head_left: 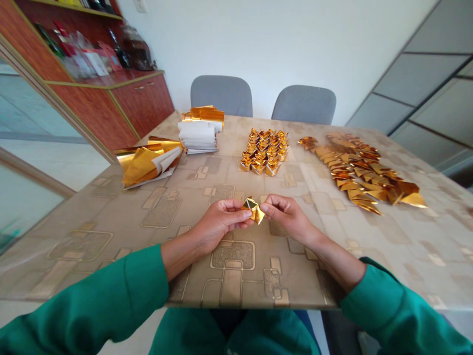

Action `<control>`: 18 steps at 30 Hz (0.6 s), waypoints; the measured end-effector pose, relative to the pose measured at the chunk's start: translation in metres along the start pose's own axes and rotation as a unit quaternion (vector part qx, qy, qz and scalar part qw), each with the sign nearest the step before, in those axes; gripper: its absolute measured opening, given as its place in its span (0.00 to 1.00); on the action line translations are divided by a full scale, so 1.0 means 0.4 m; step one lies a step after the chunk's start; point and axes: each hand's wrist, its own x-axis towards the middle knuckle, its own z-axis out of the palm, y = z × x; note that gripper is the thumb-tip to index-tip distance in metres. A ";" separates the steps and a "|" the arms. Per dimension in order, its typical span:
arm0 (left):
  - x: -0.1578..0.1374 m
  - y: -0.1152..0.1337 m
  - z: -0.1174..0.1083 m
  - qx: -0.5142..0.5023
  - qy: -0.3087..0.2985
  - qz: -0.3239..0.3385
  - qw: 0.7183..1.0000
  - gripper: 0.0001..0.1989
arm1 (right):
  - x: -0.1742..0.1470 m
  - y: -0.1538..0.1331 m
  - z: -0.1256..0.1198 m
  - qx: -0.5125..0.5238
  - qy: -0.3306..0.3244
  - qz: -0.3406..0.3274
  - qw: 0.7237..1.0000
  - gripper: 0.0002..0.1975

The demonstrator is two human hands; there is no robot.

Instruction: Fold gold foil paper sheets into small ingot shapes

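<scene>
Gold foil piece (pixel 256 214), one: folded, held just above the bench (pixel 236 281), near its front edge. Partly covered by fingers; its underside is hidden.

Hands, two: left hand (pixel 223 219) closed, thumb and fingers gripping the piece's left side; right hand (pixel 284 212) nearly closed, thumb and forefinger pinching its right edge, other fingers curled. Right fingertips partly hidden.

Finished folds (pixel 264 153), one block: gold, in close rows beyond the hands; count hard to make out at the back.

Flat folds (pixel 356 170), one heap: gold, overlapping, on the right; lower layers hidden.

Sheets (pixel 142 165), loose: gold with white backs, on the left. Stack (pixel 199 135): white and gold, just beside them.

Chairs (pixel 221 93), two: grey, lower parts hidden behind the bench.

Cabinet (pixel 148 106), one: cut off at upper left; holds bottles (pixel 120 54), bags (pixel 83 61) with unclear contents, and a jar (pixel 136 47), dark inside, contents indistinct.
</scene>
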 end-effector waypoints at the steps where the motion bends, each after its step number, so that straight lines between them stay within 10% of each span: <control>1: 0.000 0.001 0.000 -0.008 -0.010 -0.003 1.000 0.15 | 0.000 0.001 0.000 -0.011 0.011 -0.007 1.000 0.24; 10: 0.000 0.007 0.008 -0.013 0.004 0.031 0.999 0.14 | -0.005 -0.013 0.010 -0.017 0.011 -0.003 1.000 0.25; 18: -0.006 -0.002 0.016 -0.085 0.001 0.036 0.996 0.12 | -0.013 -0.017 0.028 -0.065 0.152 -0.073 0.983 0.20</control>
